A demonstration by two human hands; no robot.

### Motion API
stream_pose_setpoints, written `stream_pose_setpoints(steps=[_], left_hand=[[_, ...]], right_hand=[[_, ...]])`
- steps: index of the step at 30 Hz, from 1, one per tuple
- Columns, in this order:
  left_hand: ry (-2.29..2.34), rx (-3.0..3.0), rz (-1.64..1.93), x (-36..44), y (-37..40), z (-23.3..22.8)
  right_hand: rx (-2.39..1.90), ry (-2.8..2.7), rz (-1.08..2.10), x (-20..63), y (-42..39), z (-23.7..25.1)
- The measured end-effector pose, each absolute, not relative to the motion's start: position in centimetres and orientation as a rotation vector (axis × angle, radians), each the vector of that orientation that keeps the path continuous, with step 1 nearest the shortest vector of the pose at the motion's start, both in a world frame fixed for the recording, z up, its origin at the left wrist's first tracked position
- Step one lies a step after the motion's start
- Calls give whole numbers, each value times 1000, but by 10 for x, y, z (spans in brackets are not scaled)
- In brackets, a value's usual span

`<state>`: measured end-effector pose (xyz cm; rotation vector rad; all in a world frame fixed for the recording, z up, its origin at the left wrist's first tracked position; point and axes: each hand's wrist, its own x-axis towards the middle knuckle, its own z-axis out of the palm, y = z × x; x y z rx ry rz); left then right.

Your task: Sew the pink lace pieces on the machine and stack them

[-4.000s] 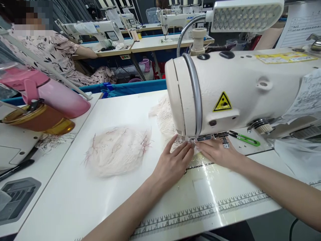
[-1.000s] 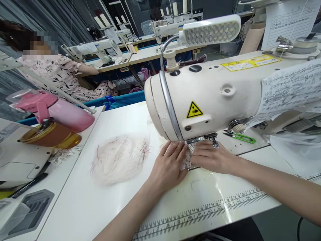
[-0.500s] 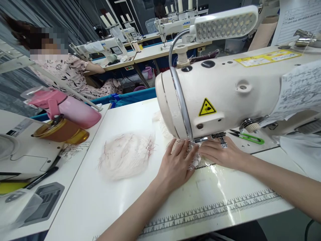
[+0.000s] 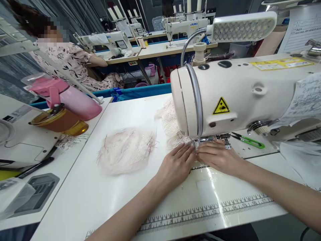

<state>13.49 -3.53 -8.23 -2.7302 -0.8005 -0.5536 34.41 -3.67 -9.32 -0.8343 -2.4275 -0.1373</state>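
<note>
Pale pink lace fabric (image 4: 169, 122) lies under the head of a white sewing machine (image 4: 200, 97), partly hidden by the machine and by both hands. Left of the needle area, my left hand (image 4: 177, 164) has its fingers close together on the near part of the lace, with the thumb tucked out of sight. My right hand (image 4: 219, 157) meets it from the right, fingers bunched at the lace edge just below the metal presser foot area. A small whitish strip of lace (image 4: 197, 144) shows between the two hands. Exactly how the fingertips grip is partly hidden.
Another lace piece with reddish threads (image 4: 126, 152) lies on the white table (image 4: 100, 197). Green thread snips (image 4: 250, 141) rest right of the needle. A pink bottle (image 4: 77, 100) and amber cup (image 4: 72, 125) stand left. Another person (image 4: 67, 63) sits beyond.
My left hand has drawn its spread fingers together and slid slightly toward the near edge of the lace. My right hand stays beside the needle. The view has shifted a little.
</note>
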Motion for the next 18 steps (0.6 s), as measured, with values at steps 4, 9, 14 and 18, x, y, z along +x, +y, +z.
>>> stream_pose_setpoints(steps=[4,9,14,18], left_hand=[[-847,-2721,-555,134,-34,-85],[-886,-2703,-552,133,-33,-88],[-933,-2699,-521,135,-32,-88],[-945,-2694,-503,134,-32,-90]], right_hand=[[-889,-2427,-68,342,-37,-96],[-938,-2435,-4,341,-34,-96],[-981,-2420,70,342,-32,-99],[-1047,-2352,65,343,-33,-102]])
